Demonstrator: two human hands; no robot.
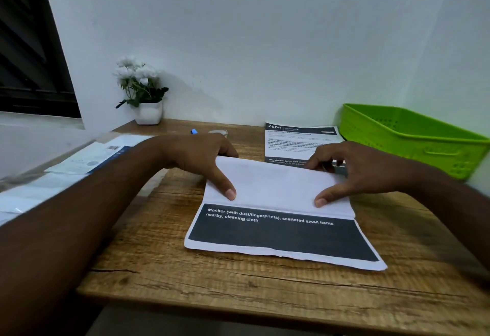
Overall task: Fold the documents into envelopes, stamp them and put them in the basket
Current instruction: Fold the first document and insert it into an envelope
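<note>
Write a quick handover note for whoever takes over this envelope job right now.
Left hand and right hand: both press the top flap folded down on the document on the table.
Second document lies flat behind it; green basket stands far right.
Done: first fold. Left: finish folding, put it in an envelope, stamp, basket; then the second document.

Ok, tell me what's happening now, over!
Left hand and right hand press document flap flat. One fold done. Green basket at right, nothing blocking.
</note>
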